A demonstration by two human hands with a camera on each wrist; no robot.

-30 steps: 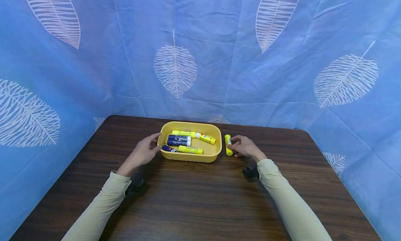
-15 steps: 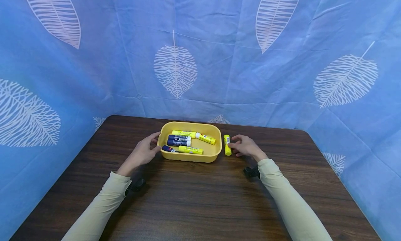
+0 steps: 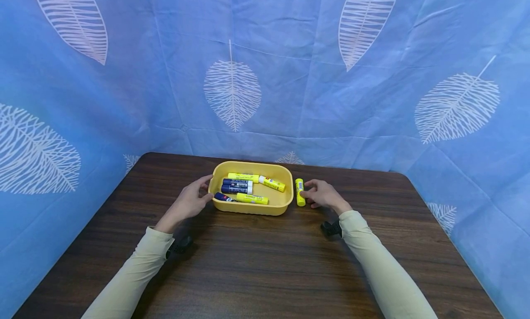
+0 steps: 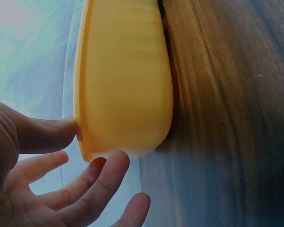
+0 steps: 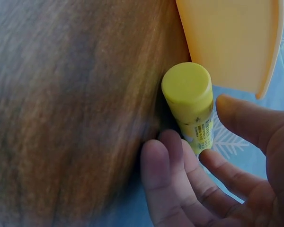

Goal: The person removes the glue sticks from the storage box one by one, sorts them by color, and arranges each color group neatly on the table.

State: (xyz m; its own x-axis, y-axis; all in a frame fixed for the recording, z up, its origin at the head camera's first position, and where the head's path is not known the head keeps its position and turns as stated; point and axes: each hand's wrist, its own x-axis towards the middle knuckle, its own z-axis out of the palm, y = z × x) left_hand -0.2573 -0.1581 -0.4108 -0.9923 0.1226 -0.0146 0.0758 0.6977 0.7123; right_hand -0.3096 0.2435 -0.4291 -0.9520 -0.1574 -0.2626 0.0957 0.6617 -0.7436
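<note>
Backdrop: blue cloth (image 3: pixel 290 93), printed with white leaf motifs (image 3: pixel 233 95), is hanging behind and around the work area.

Surface: a dark brown wood-grain table (image 3: pixel 265 268) is filling the foreground, its rounded far corners showing.

Container, one: a yellow tray (image 3: pixel 248 208) with rounded corners is sitting near the table's far edge, its long side running across.

Contents, six sticks: a yellow stick (image 3: pixel 243 176) is lying along the back; a white-capped yellow stick (image 3: pixel 272 183) is lying slantwise towards the right; two dark blue sticks (image 3: pixel 236 188) are lying side by side, their white ends pointing right; another yellow stick (image 3: pixel 252 199) is lying along the front; and a dark stick (image 3: pixel 224 197) is resting in the front left corner.

Loose item, one: a yellow glue stick (image 3: pixel 300 193) is lying on its side on the table, just beside the tray's right end and roughly in line with it. Its plain yellow end is facing the right wrist camera; a printed label is showing farther along.

Left hand (image 3: pixel 191 199): loosely spread, it is resting its thumb against the rim at the tray's left end, the fingers extending near the outer wall without wrapping it.

Right hand (image 3: pixel 325 194): relaxed and ungrasping, it is reaching about the loose item, thumb on one side and fingers on the other; whether the thumb is touching is unclear.

Clothing: a pale sleeve (image 3: pixel 385 263) is covering the right forearm; a matching sleeve (image 3: pixel 132 268) is covering the left.
</note>
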